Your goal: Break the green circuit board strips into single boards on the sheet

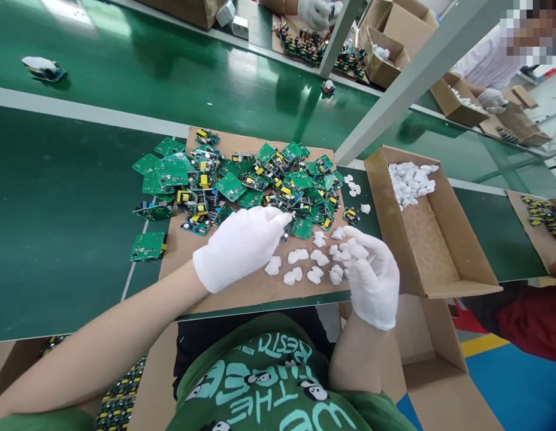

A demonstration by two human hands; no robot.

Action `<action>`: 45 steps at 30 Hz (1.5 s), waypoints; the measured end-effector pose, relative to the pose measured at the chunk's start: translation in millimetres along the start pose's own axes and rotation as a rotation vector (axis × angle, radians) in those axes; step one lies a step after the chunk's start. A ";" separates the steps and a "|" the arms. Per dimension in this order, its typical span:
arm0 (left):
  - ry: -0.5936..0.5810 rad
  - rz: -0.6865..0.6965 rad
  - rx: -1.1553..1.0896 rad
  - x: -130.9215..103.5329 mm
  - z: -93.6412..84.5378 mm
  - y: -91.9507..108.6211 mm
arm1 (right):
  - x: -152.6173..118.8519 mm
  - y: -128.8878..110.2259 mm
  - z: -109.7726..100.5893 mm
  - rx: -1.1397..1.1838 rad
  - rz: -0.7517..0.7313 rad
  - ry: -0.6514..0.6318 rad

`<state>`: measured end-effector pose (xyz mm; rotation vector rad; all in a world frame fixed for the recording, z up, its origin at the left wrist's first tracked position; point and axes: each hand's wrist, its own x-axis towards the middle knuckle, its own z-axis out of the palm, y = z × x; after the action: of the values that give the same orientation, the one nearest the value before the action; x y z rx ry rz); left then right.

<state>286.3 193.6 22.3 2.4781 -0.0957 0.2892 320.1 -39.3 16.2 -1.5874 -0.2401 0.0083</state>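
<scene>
My left hand [246, 244], in a white glove, reaches to the near edge of a pile of green circuit boards [230, 187]. Its fingertips are pressed together, and whatever lies between them is too small to make out. The right hand [375, 276], gloved too, is curled with thumb and fingers around a few small white crumpled pieces [357, 251]. Other white pieces [314, 275] lie in loose rows on the cardboard sheet [235, 291], between the hands. Many of the boards carry yellow and black components.
An open cardboard box [444, 239] holding white pieces stands at the right. A slanted metal post [408, 78] rises behind it. Across the green conveyor [161, 78], which carries a board [44, 69], co-workers' gloved hands handle parts. Another open carton [433, 353] sits below the table edge.
</scene>
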 end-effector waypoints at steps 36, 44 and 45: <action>0.262 -0.296 -0.366 2.4 2.6 -14.0 | 10.0 -18.2 23.8 -0.803 -0.405 -0.291; 0.307 -0.045 0.130 5.1 8.3 -19.5 | 128.0 -43.1 -141.1 -1.185 -0.045 -0.024; 0.313 -0.018 0.247 5.9 9.1 -21.0 | 144.3 -39.8 -151.7 -1.227 -0.014 -0.079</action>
<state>296.6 204.8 4.3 2.6383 0.0995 0.7145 478.6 -165.8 81.7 -2.8089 -0.3449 -0.1070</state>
